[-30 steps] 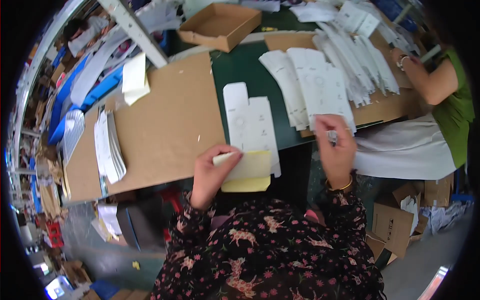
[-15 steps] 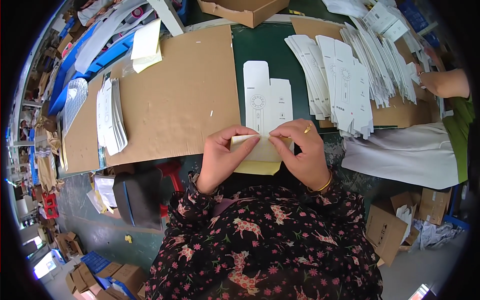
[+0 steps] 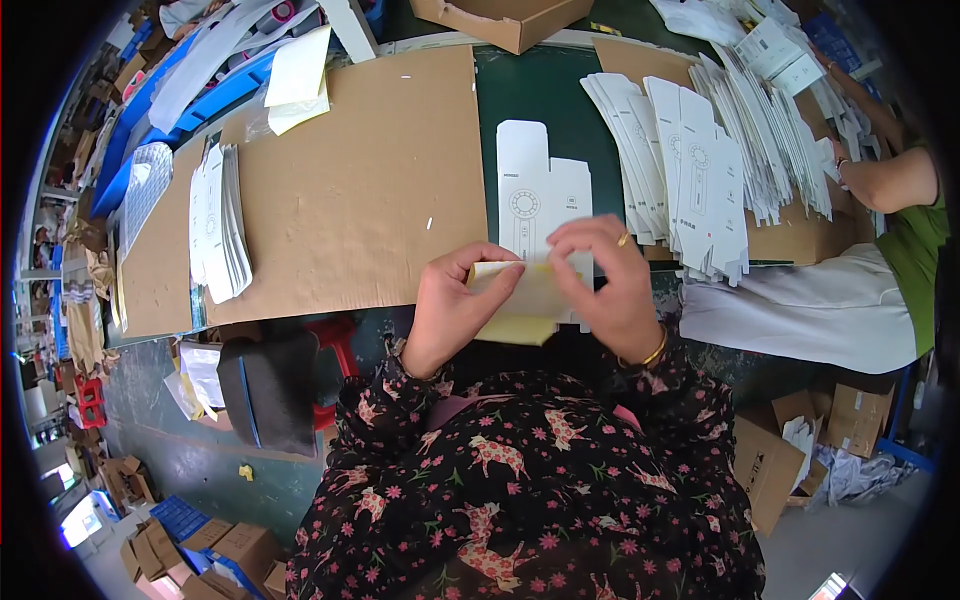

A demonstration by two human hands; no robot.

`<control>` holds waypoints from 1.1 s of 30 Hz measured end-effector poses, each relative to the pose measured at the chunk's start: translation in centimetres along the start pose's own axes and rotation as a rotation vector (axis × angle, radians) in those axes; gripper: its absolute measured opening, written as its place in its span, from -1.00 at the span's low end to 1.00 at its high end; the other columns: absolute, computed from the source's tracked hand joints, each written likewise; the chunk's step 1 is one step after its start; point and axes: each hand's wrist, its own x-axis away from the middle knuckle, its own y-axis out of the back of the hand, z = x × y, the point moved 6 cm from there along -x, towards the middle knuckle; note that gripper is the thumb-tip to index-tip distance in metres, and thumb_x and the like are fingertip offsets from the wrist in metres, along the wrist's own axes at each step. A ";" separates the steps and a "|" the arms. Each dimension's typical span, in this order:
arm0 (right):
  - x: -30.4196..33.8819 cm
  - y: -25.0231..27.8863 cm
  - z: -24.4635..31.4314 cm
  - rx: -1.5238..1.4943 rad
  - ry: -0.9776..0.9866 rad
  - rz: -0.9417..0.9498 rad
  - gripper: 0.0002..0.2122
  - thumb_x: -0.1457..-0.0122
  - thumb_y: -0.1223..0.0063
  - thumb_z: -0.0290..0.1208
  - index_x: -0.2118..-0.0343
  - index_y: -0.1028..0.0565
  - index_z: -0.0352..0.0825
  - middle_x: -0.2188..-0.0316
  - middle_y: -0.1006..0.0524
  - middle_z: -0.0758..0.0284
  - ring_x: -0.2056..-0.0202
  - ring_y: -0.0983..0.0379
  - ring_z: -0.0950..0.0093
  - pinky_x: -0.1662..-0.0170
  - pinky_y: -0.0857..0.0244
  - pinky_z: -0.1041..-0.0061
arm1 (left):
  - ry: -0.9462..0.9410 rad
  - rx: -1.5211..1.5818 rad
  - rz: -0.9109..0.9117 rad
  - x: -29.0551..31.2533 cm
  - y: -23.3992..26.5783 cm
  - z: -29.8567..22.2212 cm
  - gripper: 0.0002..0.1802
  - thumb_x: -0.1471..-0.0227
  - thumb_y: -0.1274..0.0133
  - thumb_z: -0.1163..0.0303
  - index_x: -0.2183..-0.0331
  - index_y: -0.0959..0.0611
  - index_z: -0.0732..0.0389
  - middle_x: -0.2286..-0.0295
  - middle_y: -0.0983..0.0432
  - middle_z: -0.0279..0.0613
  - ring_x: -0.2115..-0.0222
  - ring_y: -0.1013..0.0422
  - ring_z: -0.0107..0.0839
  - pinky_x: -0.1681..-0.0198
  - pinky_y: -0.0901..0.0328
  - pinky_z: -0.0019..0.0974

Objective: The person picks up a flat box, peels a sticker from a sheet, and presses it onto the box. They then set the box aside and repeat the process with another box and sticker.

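Observation:
My left hand pinches a pale yellow, paper-like sheet between thumb and forefinger, in front of my body at the table's near edge. The sheet looks like label backing, whiter on its upper part. My right hand hovers at the sheet's right side, its fingers smeared by motion; whether it holds anything small cannot be made out. Just beyond both hands, a flat white carton blank with a printed round dial lies on the dark green tabletop. The hands and sheet hide its lower part.
Stacks of flat white cartons lie at the right, and a smaller stack at the left on a brown cardboard sheet. Yellow paper lies farther back. A co-worker's arm reaches in from the right. An open cardboard tray stands behind.
My right hand has come off the sheet's top edge and risen slightly, its fingers parting from my left hand's. My left hand still pinches the sheet. The whole view has shifted a little.

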 end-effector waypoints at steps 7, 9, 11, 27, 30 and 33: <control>-5.5 -3.7 -8.6 0.001 -0.169 0.018 -0.91 -0.21 -0.25 -0.46 0.26 -0.59 -0.31 0.11 -0.56 0.31 0.08 -0.47 0.35 0.04 -0.37 0.38 | -0.462 -0.380 -0.014 -1.3 -0.8 0.2 -0.88 -0.07 -0.26 0.50 0.29 -0.73 0.28 0.08 -0.70 -0.11 -0.12 -0.46 -0.05 -0.14 -0.37 -0.07; -6.6 -5.5 -10.4 0.087 -0.130 0.056 -0.91 -0.20 -0.27 -0.43 0.27 -0.62 -0.29 0.12 -0.55 0.32 0.09 -0.47 0.35 0.06 -0.38 0.39 | -0.431 -0.357 -0.008 -1.3 -0.4 0.5 -0.90 -0.07 -0.25 0.52 0.30 -0.71 0.29 0.06 -0.70 -0.12 -0.13 -0.46 -0.08 -0.16 -0.36 -0.09; -7.3 -6.2 -12.3 0.117 -0.198 0.079 -0.90 -0.19 -0.29 -0.40 0.30 -0.65 -0.29 0.16 -0.56 0.31 0.12 -0.47 0.34 0.08 -0.39 0.39 | -0.382 -0.300 0.023 -1.6 -0.5 0.5 -0.92 -0.08 -0.24 0.56 0.32 -0.69 0.31 0.03 -0.70 -0.13 -0.15 -0.44 -0.15 -0.21 -0.33 -0.14; -8.3 -8.2 -13.8 0.172 -0.282 0.110 -0.89 -0.13 -0.34 -0.35 0.36 -0.71 -0.26 0.24 -0.57 0.27 0.12 -0.48 0.27 0.01 -0.38 0.31 | -0.359 -0.250 0.048 -1.7 -0.2 0.3 -0.92 -0.06 -0.23 0.56 0.33 -0.69 0.32 0.04 -0.70 -0.17 -0.14 -0.45 -0.15 -0.19 -0.35 -0.14; -8.4 -8.3 -12.9 0.213 -0.296 0.127 -0.89 -0.12 -0.34 -0.34 0.38 -0.71 -0.26 0.22 -0.56 0.27 0.10 -0.47 0.24 -0.03 -0.36 0.29 | -0.355 -0.245 0.044 -1.3 -0.1 0.5 -0.92 -0.06 -0.23 0.56 0.32 -0.70 0.32 0.04 -0.70 -0.17 -0.14 -0.45 -0.15 -0.19 -0.35 -0.14; -8.7 -8.3 -12.8 0.239 -0.302 0.147 -0.89 -0.11 -0.34 -0.34 0.42 -0.71 -0.26 0.20 -0.55 0.27 0.09 -0.45 0.22 -0.06 -0.33 0.27 | -0.378 -0.262 0.040 -1.4 -0.2 0.4 -0.92 -0.06 -0.23 0.55 0.33 -0.70 0.32 0.05 -0.70 -0.17 -0.13 -0.46 -0.16 -0.10 -0.39 -0.15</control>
